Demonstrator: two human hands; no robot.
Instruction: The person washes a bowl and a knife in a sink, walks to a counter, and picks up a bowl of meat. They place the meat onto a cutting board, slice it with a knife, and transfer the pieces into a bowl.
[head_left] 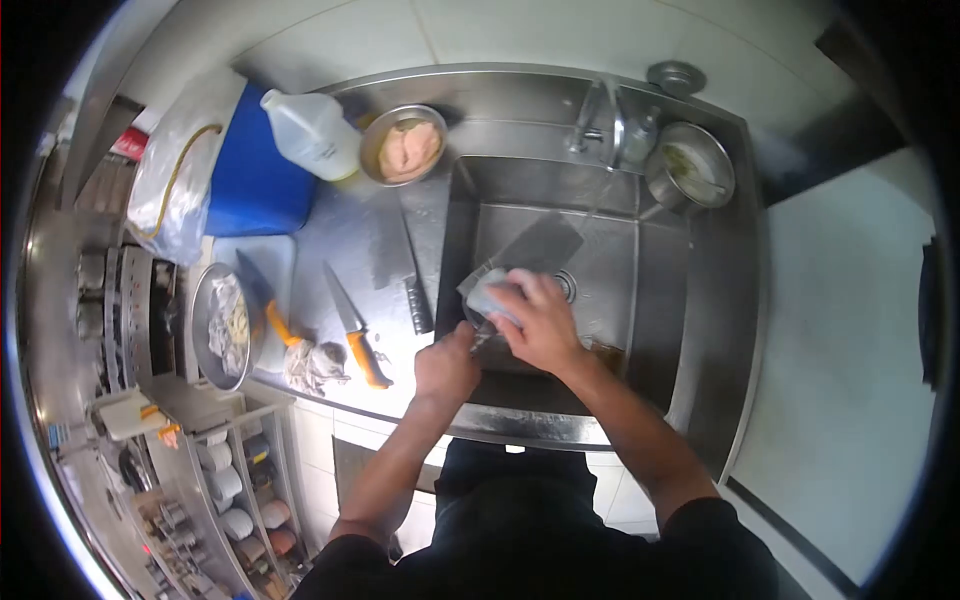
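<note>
Over the sink (pixel 610 225), my left hand (pixel 448 368) is closed around the handle end of what looks like a cleaver (pixel 540 248); its wide grey blade points up and to the right. Pressed against the blade near the handle is a pale sponge or cloth (pixel 487 294), gripped in my right hand (pixel 540 318). Both hands hide the handle and part of the blade. On the counter to the left lie a black-handled knife (pixel 416 290) and an orange-handled knife (pixel 360 340). A crumpled cloth (pixel 314 368) sits near the counter's front edge.
A faucet (pixel 603 125) and a metal pot (pixel 690 168) stand behind the sink. Along the left are a bowl of pinkish food (pixel 408 148), a plastic jug (pixel 315 135), a blue container (pixel 255 165) and a metal bowl (pixel 203 340). Another orange-handled knife (pixel 280 322) lies beside that bowl.
</note>
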